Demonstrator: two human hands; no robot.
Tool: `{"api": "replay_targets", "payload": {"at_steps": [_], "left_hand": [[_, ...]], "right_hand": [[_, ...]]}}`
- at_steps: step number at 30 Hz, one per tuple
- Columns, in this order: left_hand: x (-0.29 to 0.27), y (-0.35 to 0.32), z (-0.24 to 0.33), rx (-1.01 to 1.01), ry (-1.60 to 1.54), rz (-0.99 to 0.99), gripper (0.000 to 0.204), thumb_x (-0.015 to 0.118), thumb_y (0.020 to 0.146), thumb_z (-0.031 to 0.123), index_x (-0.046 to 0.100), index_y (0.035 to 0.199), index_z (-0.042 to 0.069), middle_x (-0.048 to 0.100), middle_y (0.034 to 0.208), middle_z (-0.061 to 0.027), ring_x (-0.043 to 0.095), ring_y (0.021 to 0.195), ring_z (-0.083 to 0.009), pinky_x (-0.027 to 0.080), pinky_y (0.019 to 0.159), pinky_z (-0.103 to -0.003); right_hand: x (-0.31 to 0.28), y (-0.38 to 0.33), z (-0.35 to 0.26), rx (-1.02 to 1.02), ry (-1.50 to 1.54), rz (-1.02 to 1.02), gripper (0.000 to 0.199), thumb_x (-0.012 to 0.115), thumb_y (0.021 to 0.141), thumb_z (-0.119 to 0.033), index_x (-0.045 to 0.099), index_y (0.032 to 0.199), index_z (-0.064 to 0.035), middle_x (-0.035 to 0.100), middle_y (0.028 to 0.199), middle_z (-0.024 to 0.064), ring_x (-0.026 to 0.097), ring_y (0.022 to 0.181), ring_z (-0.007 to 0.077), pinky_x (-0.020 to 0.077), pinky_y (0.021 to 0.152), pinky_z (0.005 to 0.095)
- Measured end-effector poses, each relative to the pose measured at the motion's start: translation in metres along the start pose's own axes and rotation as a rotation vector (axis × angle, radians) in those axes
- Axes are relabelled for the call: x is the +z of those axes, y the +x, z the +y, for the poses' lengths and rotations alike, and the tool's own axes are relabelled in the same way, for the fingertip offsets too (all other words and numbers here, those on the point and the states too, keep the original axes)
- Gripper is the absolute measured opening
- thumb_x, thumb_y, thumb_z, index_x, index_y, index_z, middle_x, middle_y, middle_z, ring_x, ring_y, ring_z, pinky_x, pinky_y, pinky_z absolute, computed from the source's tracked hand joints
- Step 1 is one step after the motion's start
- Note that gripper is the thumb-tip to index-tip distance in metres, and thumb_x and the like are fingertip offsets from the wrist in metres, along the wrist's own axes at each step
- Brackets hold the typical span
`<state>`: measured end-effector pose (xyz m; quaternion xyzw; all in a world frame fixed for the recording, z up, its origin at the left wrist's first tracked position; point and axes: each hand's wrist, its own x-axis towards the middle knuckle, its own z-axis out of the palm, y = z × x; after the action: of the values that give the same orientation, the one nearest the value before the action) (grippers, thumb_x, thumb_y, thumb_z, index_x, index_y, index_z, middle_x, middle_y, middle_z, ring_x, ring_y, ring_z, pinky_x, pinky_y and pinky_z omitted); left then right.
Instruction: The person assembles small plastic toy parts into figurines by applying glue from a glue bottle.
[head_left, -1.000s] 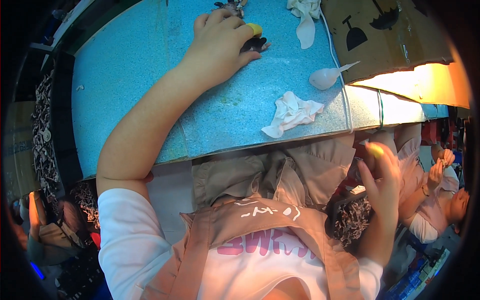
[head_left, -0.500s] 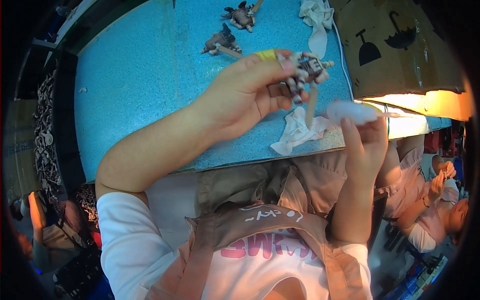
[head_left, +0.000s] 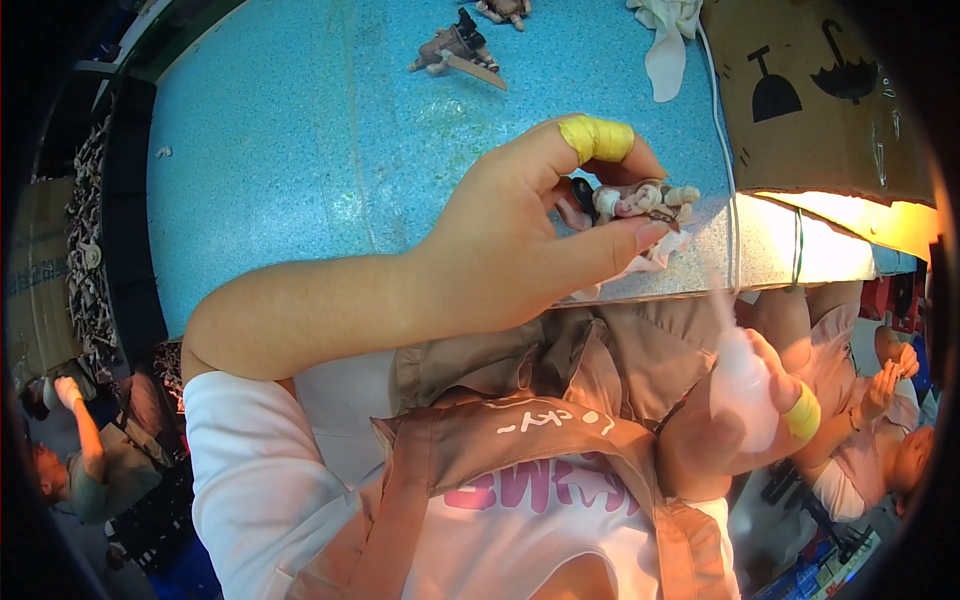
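Over the blue worktop (head_left: 270,200), my left hand (head_left: 530,220) pinches a small toy figure (head_left: 640,200) between thumb and fingers. The figure has pale limbs and a dark part at one end. Yellow tape wraps a finger of this hand. Lower and to the right, my right hand (head_left: 785,395) is closed round a whitish translucent squeeze bottle (head_left: 742,400), its thin nozzle pointing up toward the worktop edge. The bottle is blurred. Yellow tape is on this hand too. Partly hidden behind my left thumb lies a crumpled white cloth (head_left: 660,254).
Farther back lie another figure (head_left: 450,50) with a flat wooden stick (head_left: 475,70), and a second figure (head_left: 505,10). A white cloth (head_left: 668,45) and cable (head_left: 718,110) lie beside a cardboard box (head_left: 800,120). Dark bins with parts (head_left: 90,260) stand left. A co-worker (head_left: 870,440) sits at right.
My right hand has swung down toward me with the bottle, whose nozzle now points up. My left hand has shifted right and lower and turned the figure; the stick below it is out of sight.
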<state>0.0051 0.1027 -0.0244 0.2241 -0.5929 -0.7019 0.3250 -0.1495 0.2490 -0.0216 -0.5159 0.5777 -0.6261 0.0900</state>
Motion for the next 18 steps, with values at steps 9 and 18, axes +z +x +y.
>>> {"api": "replay_targets", "payload": {"at_steps": [9,18], "left_hand": [[-0.003,0.001,0.003,0.133,0.267,-0.095,0.037,0.059,0.078,-0.009,0.042,0.109,0.000,0.046,0.102,-0.0069,0.055,0.093,-0.0143,0.050,0.076,-0.025],[-0.004,0.000,-0.001,0.213,0.292,-0.084,0.037,0.059,0.077,-0.010,0.043,0.109,0.000,0.044,0.102,-0.0070,0.055,0.092,-0.0143,0.049,0.074,-0.025]], "right_hand": [[-0.014,-0.003,-0.001,-0.156,-0.065,-0.204,0.026,0.057,0.084,-0.030,0.046,0.101,-0.0135,0.049,0.098,0.0097,0.047,0.081,0.0243,0.0411,0.072,0.0377],[-0.011,0.002,-0.003,-0.175,0.009,-0.250,0.022,0.059,0.083,-0.027,0.050,0.097,-0.0114,0.053,0.095,0.0075,0.048,0.079,0.0231,0.0404,0.070,0.0380]]}}
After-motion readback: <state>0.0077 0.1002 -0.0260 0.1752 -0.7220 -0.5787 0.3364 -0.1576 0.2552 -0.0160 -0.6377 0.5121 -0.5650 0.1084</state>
